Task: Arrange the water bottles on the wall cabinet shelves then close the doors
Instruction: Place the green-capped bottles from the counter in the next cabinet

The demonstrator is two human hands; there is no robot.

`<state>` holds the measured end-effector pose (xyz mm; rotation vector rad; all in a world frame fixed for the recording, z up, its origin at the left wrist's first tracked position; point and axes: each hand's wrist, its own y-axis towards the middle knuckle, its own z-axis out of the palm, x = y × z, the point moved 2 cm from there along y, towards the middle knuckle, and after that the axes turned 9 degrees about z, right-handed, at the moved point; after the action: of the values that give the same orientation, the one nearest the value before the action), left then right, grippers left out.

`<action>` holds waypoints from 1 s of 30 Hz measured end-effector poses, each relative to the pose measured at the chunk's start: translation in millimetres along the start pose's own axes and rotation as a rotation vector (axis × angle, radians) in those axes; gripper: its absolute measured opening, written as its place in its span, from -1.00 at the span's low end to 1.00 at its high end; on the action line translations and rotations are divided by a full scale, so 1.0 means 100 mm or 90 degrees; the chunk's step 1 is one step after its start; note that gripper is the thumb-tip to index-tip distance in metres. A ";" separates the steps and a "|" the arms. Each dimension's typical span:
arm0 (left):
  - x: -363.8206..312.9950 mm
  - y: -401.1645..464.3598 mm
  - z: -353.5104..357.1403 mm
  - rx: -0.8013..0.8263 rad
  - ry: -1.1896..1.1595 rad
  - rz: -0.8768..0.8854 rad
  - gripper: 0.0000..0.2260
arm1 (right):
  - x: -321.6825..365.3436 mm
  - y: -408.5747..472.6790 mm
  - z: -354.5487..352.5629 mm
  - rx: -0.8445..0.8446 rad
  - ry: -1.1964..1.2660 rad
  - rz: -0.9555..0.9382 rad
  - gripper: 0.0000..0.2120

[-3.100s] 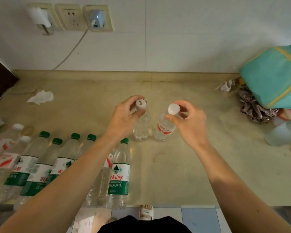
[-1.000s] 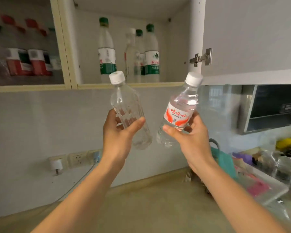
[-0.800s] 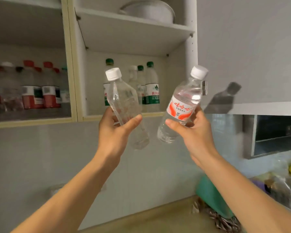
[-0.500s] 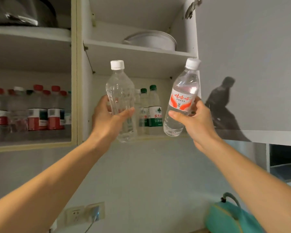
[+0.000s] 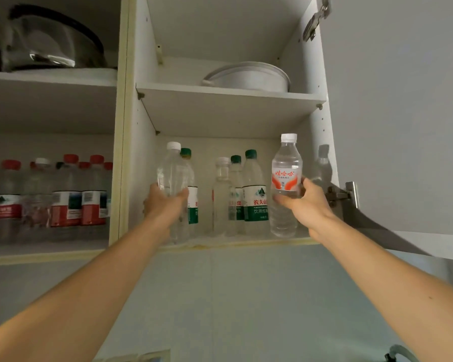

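Note:
My left hand (image 5: 165,205) grips a clear unlabelled bottle (image 5: 171,171) with a white cap, upright at the left of the cabinet's lower shelf (image 5: 246,241). My right hand (image 5: 302,202) holds a white-capped bottle with a red label (image 5: 286,176), upright at the right of the same shelf. Whether either bottle's base touches the shelf I cannot tell. Between them stand green-capped bottles (image 5: 254,189) and a clear white-capped one (image 5: 221,194), with another green-capped bottle (image 5: 191,202) behind my left hand's bottle.
The open right door (image 5: 403,113) hangs beside my right hand, its hinge (image 5: 343,195) close to my wrist. A white pot (image 5: 249,78) sits on the upper shelf. Red-labelled bottles (image 5: 66,199) fill the left compartment behind glass, below a glass-lidded pan (image 5: 53,40).
Both hands have lifted the two bottles from the counter up to the cabinet and moved them forward into the lower shelf opening, now upright and spread apart.

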<state>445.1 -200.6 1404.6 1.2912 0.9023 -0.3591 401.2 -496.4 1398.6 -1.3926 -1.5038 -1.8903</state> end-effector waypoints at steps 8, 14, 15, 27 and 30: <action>0.10 0.05 0.39 0.107 0.001 -0.004 -0.41 | -0.18 0.23 0.10 0.022 -0.082 -0.001 -0.44; 0.11 0.08 0.71 0.152 0.040 -0.026 -0.30 | -0.25 0.29 0.16 0.022 -0.121 -0.030 -0.42; 0.11 0.08 0.75 0.154 0.045 -0.026 -0.29 | -0.27 0.30 0.17 0.018 -0.131 -0.032 -0.42; 0.07 0.06 1.10 0.186 0.039 -0.034 -0.33 | -0.46 0.38 0.28 -0.050 -0.249 -0.040 -0.37; 0.07 0.06 1.20 0.185 0.040 -0.041 -0.32 | -0.49 0.38 0.30 -0.072 -0.282 -0.032 -0.37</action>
<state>498.1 -308.5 1404.4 1.5488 0.9715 -0.5170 466.5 -498.4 1376.9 -1.9404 -1.6554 -1.7991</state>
